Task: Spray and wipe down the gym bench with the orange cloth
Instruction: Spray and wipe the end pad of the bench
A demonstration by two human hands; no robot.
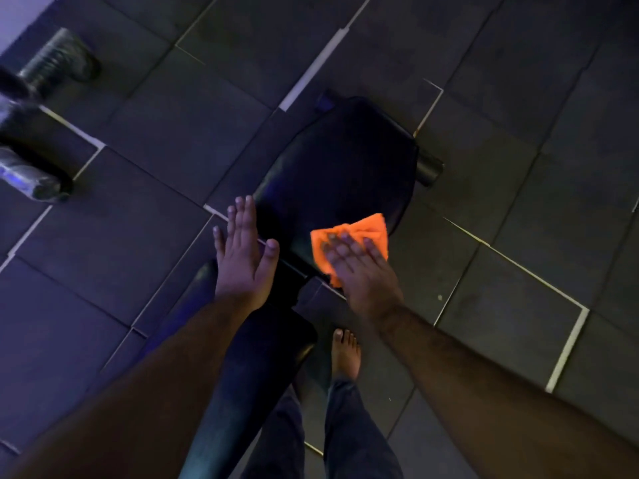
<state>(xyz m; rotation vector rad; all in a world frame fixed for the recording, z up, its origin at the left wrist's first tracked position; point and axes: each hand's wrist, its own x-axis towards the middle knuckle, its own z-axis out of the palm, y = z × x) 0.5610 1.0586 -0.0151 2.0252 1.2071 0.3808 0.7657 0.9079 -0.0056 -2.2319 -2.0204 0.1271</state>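
Observation:
A black padded gym bench [345,167] runs from the centre of the head view down toward me, its seat pad far and its long pad near. An orange cloth [359,233] lies bunched on the near right edge of the seat pad. My right hand [359,271] presses flat on the cloth with straight fingers. My left hand [243,250] is open with fingers together, at the left edge of the bench where the two pads meet; whether it touches the bench is unclear. No spray bottle shows.
Dark rubber floor tiles with pale seams surround the bench. Two wrapped dumbbell-like ends [58,60] [34,181] lie at the far left. My bare foot [345,354] and trouser legs stand right of the long pad. A black roller [428,167] sticks out at the seat's right.

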